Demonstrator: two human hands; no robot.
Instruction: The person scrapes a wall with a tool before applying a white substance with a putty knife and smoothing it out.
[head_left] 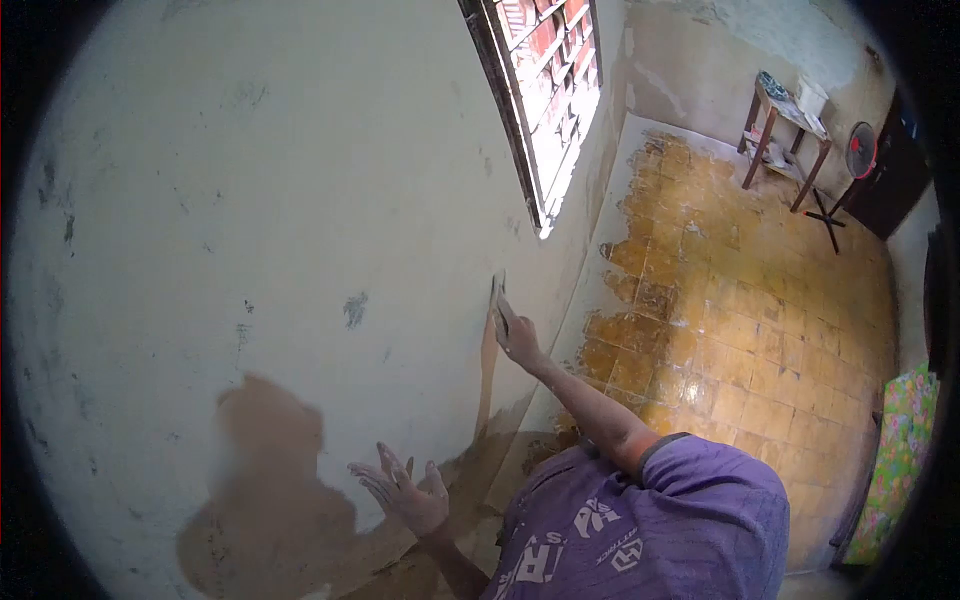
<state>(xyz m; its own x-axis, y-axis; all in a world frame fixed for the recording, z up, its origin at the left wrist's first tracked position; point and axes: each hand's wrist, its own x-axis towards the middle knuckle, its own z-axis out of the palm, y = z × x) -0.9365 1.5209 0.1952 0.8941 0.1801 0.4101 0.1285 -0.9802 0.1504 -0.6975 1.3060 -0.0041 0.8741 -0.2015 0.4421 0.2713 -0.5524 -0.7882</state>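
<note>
My right hand (517,337) reaches forward to the pale plastered wall (250,180) and grips a thin flat scraper (496,292), whose blade lies against the wall just below the window. My left hand (405,492) is lower and nearer to me. Its fingers are spread and it holds nothing, with the palm close to the wall beside a brown bare patch (270,480). My purple printed shirt (650,530) fills the bottom of the view.
A barred window (550,90) is set in the wall ahead. The floor is worn yellow-brown tile (740,320). A small wooden table (785,125) and a standing fan (855,160) are in the far corner. Floral cloth (900,450) lies at right.
</note>
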